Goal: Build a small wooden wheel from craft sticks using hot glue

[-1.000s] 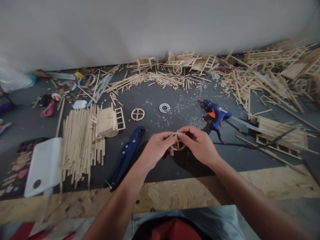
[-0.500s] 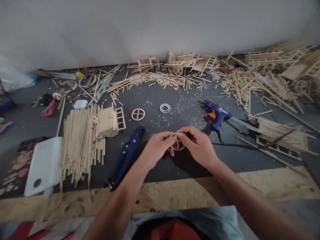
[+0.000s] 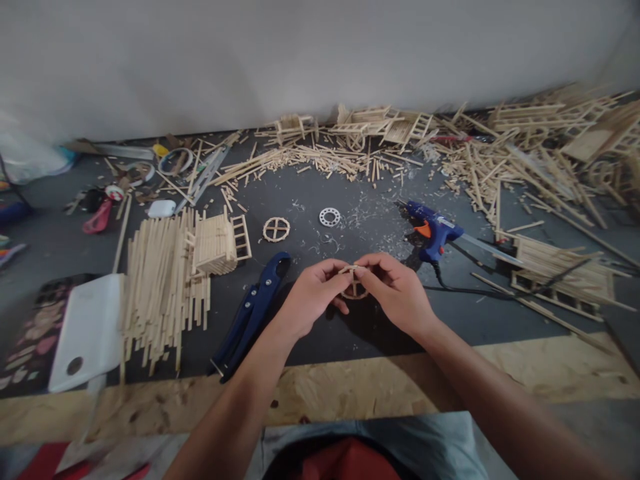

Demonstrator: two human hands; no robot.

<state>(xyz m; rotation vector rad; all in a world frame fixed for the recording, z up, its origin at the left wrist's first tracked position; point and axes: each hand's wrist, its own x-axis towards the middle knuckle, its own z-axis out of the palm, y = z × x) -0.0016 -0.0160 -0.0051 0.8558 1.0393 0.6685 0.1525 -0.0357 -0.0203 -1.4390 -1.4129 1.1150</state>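
Observation:
Between my hands, just above the dark tabletop, is a small wooden spoked wheel point(image 3: 355, 291). My left hand point(image 3: 317, 291) pinches its left rim, and my right hand point(image 3: 393, 287) grips the upper right part with thumb and fingers. The fingertips hide part of the rim. Beyond them lies a white ring with holes point(image 3: 330, 217). A second wooden wheel point(image 3: 277, 229) rests flat to its left. Blue cutters point(image 3: 253, 310) lie beside my left forearm. A blue glue gun point(image 3: 434, 230) with a clear glue stick lies on its side past my right hand.
At left are a bundle of thin sticks point(image 3: 157, 287), a small stick-built model point(image 3: 216, 243) and a white power bank point(image 3: 87, 333). Cut stick pieces point(image 3: 320, 159) and more models line the wall. The glue gun's cord point(image 3: 475, 291) runs right, near another stick structure point(image 3: 565, 273).
The wheel has tilted slightly between my fingers. Both hands otherwise stay in nearly the same place, and the things on the table have not moved.

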